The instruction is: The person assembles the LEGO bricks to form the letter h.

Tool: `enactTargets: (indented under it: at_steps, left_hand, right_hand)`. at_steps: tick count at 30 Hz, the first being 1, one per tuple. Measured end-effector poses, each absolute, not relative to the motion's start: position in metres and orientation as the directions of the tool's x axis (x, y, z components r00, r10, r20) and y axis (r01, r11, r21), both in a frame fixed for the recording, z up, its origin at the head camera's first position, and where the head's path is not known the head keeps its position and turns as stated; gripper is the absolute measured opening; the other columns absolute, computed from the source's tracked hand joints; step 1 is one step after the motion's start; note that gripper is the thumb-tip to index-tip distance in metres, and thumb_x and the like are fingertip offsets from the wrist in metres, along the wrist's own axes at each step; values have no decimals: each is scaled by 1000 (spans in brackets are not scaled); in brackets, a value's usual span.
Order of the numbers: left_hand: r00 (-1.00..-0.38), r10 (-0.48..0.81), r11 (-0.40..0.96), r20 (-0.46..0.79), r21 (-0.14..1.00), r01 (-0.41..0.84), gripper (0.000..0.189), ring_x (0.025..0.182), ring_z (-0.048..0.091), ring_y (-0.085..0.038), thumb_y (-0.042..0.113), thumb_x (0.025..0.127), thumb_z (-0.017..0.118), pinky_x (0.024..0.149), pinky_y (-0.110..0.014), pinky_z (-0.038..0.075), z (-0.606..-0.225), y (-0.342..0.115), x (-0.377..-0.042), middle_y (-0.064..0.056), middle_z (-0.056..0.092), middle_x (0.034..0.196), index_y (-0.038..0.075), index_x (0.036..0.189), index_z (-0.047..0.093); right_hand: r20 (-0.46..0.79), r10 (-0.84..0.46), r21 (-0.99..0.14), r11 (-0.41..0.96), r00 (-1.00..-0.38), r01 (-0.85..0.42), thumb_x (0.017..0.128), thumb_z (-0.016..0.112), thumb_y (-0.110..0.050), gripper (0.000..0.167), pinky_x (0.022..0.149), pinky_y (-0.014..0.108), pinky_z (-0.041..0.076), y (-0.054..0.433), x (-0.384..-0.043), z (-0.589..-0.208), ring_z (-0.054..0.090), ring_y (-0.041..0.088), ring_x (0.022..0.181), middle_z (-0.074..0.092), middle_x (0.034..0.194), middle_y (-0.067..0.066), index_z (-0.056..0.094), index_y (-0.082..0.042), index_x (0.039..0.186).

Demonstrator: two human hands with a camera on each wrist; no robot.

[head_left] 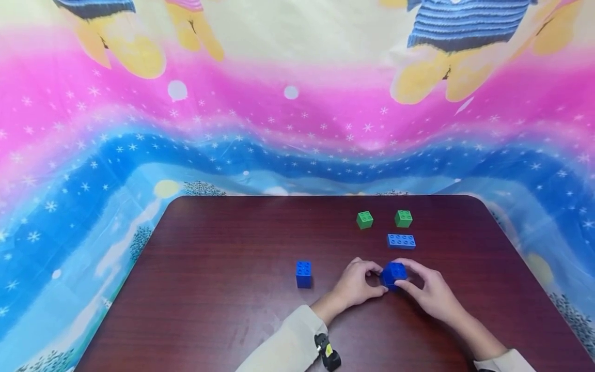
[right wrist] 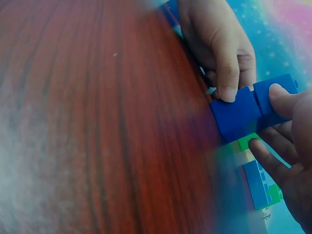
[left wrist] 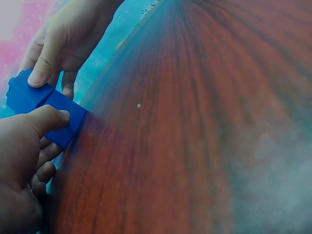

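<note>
Nearest in the head view is a pale sleeve (head_left: 285, 342), and past it the left hand (head_left: 358, 282) and right hand (head_left: 433, 294) hold two blue blocks (head_left: 393, 274) at the right side of the counter (head_left: 209, 289). In the left wrist view, the left hand pinches the bottom block (left wrist: 74, 113) and the right hand pinches the top block (left wrist: 20, 98). In the right wrist view, a little gap shows between them, so a crooked push might make the top block slip.
</note>
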State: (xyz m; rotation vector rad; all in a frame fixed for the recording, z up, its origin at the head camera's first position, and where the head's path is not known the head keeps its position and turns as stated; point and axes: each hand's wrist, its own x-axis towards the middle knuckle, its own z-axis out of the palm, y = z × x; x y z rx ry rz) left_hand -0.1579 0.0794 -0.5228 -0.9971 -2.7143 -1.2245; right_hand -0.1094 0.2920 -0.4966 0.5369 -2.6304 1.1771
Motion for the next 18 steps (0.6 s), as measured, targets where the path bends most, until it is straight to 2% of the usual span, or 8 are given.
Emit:
enactTargets:
  at_steps: [7, 11, 15, 18]
  left_hand:
    - [-805, 544, 510, 238, 668, 542, 33, 89, 54, 0, 29, 81, 86, 79, -7, 40, -523, 79, -158, 11, 73, 99, 15, 110, 76]
    - [-801, 550, 508, 235, 668, 545, 33, 88, 54, 0, 29, 82, 86, 78, -7, 39, -522, 80, -156, 10, 74, 99, 15, 110, 76]
    - [-804, 547, 508, 233, 671, 540, 33, 87, 54, -1, 28, 81, 87, 77, -6, 38, -521, 81, -156, 10, 74, 98, 15, 109, 76]
    - [-804, 544, 505, 239, 672, 541, 33, 87, 55, -2, 28, 81, 87, 77, -7, 39, -521, 80, -157, 9, 74, 98, 14, 109, 76]
  right_hand:
    - [310, -250, -628, 671, -917, -394, 86, 82, -7, 45, 75, 28, 59, 293, -111, -495, 66, 6, 93, 74, 112, 7, 66, -8, 128]
    - [266, -241, -650, 670, -933, -358, 92, 77, -13, 43, 80, 26, 57, 295, -108, -496, 65, 3, 100, 72, 120, 6, 64, -10, 133]
    - [233, -224, -711, 625, -946, -323, 102, 64, -14, 35, 86, 18, 53, 296, -106, -495, 61, -2, 109, 69, 127, 6, 62, -10, 137]
    - [233, -213, -746, 587, -949, -314, 105, 59, -13, 35, 88, 14, 50, 294, -106, -494, 59, -4, 113, 67, 129, 8, 60, -9, 139]
